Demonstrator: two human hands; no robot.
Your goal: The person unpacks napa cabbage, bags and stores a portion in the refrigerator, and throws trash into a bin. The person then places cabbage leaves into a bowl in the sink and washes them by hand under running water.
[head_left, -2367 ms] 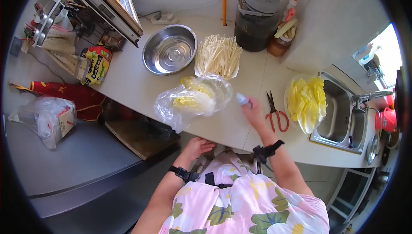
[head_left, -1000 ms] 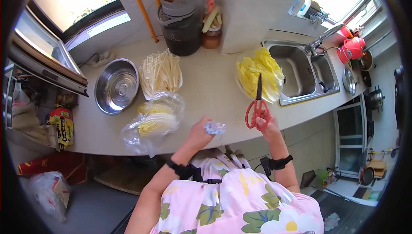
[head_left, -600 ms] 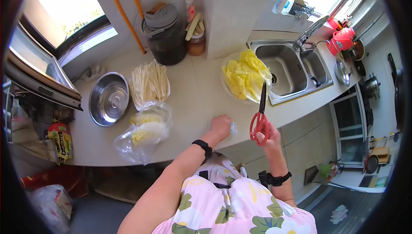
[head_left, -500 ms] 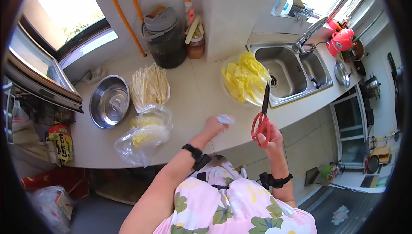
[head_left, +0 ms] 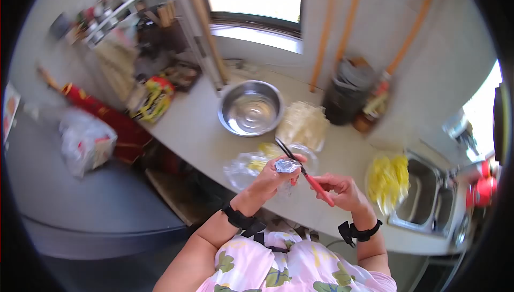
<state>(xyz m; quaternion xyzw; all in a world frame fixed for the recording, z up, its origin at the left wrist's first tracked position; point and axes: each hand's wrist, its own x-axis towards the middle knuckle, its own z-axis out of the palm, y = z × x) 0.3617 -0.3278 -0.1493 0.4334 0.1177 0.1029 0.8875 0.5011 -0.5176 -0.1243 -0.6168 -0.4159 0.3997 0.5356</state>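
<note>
Holds a small, crumpled, silvery plastic packet (head_left: 287,165) above the white bench (head_left: 187,138) in the left hand (head_left: 266,179), and, in the right hand (head_left: 348,192), red-handled, dark-bladed scissors (head_left: 316,185) slanting far-left beside the packet.

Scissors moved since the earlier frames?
Yes, the scissors have moved away from the sink, leftward, up to the left hand.

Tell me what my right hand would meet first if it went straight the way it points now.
Probably your left hand, holding the small, shiny, crinkled packet. The red-handled scissors with dark metal blades, in your right hand, overlap it in view; one blurry picture leaves depth unclear.
</note>
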